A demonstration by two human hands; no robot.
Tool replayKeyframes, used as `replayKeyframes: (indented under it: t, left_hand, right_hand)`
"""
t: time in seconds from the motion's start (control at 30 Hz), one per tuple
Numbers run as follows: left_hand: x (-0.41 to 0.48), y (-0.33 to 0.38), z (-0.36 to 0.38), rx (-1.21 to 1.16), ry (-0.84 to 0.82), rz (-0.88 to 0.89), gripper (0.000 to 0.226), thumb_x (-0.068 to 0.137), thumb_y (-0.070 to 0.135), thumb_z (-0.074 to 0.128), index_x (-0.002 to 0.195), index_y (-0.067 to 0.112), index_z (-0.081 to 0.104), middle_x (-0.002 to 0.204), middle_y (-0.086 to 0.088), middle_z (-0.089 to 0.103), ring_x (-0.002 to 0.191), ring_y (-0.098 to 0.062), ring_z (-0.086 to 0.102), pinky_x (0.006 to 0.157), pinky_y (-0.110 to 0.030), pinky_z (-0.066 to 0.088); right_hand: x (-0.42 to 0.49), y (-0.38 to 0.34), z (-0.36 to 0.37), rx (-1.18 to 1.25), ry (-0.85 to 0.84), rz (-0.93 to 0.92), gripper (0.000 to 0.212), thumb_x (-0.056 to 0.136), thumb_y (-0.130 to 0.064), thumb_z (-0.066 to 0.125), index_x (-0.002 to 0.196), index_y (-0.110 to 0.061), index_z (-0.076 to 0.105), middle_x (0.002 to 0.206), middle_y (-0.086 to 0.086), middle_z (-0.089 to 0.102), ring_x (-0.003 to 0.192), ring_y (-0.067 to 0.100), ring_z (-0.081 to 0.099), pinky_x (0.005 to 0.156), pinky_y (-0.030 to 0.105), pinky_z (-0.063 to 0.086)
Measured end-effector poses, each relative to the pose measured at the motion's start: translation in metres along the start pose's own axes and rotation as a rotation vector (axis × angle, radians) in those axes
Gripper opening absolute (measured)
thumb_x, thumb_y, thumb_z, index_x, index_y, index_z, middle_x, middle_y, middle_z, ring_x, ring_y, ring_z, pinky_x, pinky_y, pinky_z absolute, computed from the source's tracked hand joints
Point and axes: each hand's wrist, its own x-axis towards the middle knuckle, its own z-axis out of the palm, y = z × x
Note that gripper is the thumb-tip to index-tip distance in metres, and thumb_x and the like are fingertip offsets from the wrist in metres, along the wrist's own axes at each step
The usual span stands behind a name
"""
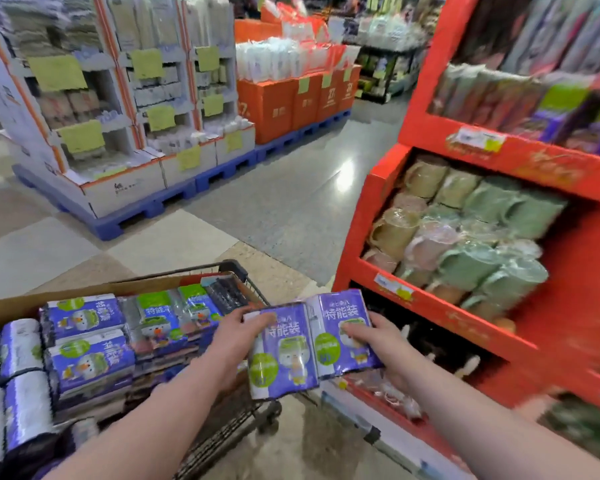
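**A:** Where's the stock right now?

**B:** You've got a pair of purple packs (312, 348) side by side in mid-air, just past the right rim of the cart (257, 289) and in front of the red display stand (361, 216). Your left hand (236, 341) has its fingers curled over the upper left edge of the near pack. Your right hand (381, 341) grips the other one, thumb on its printed face and the rest of the hand underneath.

**A:** So which step am I on?

**B:** I'd say the carry. The same packs sit stacked (90, 355) in the cardboard box (84, 289) on the cart, and yours are between that load and the stand, so shelving looks like the job. Neither pack touches a shelf yet.

**A:** And next?

**B:** You need a slot. The middle shelf is crowded with wrapped mugs (482, 237), so that isn't it. The top shelf (534, 98) seems to hold purple goods too, though it's too blurred to be sure. Press the two packs together so they don't hinge apart at the seam. Then lift them as one and set them in flat.
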Motion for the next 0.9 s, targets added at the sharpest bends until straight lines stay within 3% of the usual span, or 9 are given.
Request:
replayKeyframes:
  t: [0.1,0.2,0.3,0.37,0.43,0.5,0.67,0.8,0.9]
  left_hand:
    - [-0.005,0.011,0.047,0.038,-0.103,0.022,0.02,0.08,0.02,0.074,0.094,0.013,0.063,0.09,-0.013,0.073,0.072,-0.025,0.068,0.068,-0.034,0.055]
    - [-0.013,0.016,0.103,0.068,-0.219,0.035,0.022,0.078,0.021,0.075,0.094,0.01,0.066,0.08,-0.01,0.075,0.072,-0.027,0.071,0.073,-0.045,0.059]
    - [-0.035,0.017,0.16,0.082,-0.317,0.049,0.004,0.087,0.016,0.067,0.087,0.013,0.065,0.062,0.0,0.072,0.052,-0.015,0.067,0.049,-0.025,0.054]
    - [-0.052,0.018,0.2,0.106,-0.376,0.057,0.011,0.086,0.019,0.068,0.093,0.01,0.066,0.071,-0.003,0.074,0.059,-0.017,0.07,0.051,-0.025,0.054]
    - [-0.07,0.02,0.24,0.143,-0.425,0.081,0.029,0.078,0.031,0.074,0.1,0.012,0.068,0.086,-0.007,0.075,0.078,-0.025,0.073,0.071,-0.039,0.06]
    - [-0.089,0.02,0.28,0.169,-0.48,0.097,0.034,0.077,0.035,0.074,0.101,0.012,0.069,0.092,-0.006,0.075,0.084,-0.026,0.072,0.08,-0.04,0.058]
    - [-0.15,0.02,0.378,0.18,-0.591,0.128,0.026,0.085,0.032,0.071,0.101,0.013,0.063,0.096,-0.007,0.073,0.083,-0.024,0.07,0.07,-0.032,0.054]
    - [-0.192,0.021,0.446,0.173,-0.652,0.179,0.025,0.086,0.029,0.07,0.101,0.011,0.062,0.093,-0.009,0.073,0.075,-0.022,0.069,0.062,-0.029,0.053]
    - [-0.216,0.016,0.485,0.188,-0.683,0.204,0.023,0.086,0.03,0.07,0.1,0.013,0.063,0.094,-0.008,0.073,0.079,-0.022,0.069,0.065,-0.03,0.054]
  right_hand:
    - [-0.023,0.006,-0.045,0.054,0.102,-0.013,0.035,0.081,-0.01,0.073,0.113,-0.001,0.061,0.095,0.016,0.074,0.07,0.025,0.072,0.064,0.036,0.059]
    - [-0.053,0.014,-0.094,0.104,0.202,-0.026,0.053,0.067,-0.021,0.081,0.113,-0.002,0.061,0.095,0.015,0.074,0.077,0.03,0.072,0.066,0.037,0.058]
    - [-0.088,0.023,-0.146,0.103,0.304,-0.05,0.052,0.066,-0.022,0.082,0.111,-0.003,0.062,0.097,0.016,0.073,0.081,0.032,0.07,0.073,0.039,0.058]
    - [-0.113,0.031,-0.181,0.134,0.375,-0.061,0.036,0.077,-0.016,0.077,0.107,-0.006,0.061,0.098,0.015,0.073,0.081,0.032,0.069,0.071,0.037,0.057]
    - [-0.137,0.041,-0.219,0.162,0.435,-0.066,0.041,0.076,-0.019,0.078,0.111,-0.007,0.059,0.1,0.015,0.073,0.088,0.035,0.07,0.076,0.042,0.057]
    - [-0.163,0.05,-0.256,0.195,0.469,-0.077,0.043,0.077,-0.021,0.076,0.114,-0.007,0.059,0.102,0.016,0.073,0.091,0.037,0.069,0.083,0.049,0.056]
    - [-0.229,0.063,-0.343,0.267,0.559,-0.09,0.047,0.074,-0.025,0.077,0.114,-0.01,0.058,0.104,0.018,0.072,0.09,0.036,0.069,0.087,0.051,0.055]
    - [-0.268,0.068,-0.4,0.265,0.622,-0.122,0.069,0.05,-0.041,0.079,0.109,-0.01,0.062,0.105,0.022,0.069,0.09,0.036,0.064,0.092,0.056,0.049]
    - [-0.293,0.076,-0.437,0.265,0.656,-0.117,0.056,0.062,-0.041,0.077,0.107,-0.011,0.063,0.099,0.012,0.07,0.09,0.032,0.064,0.092,0.049,0.05]
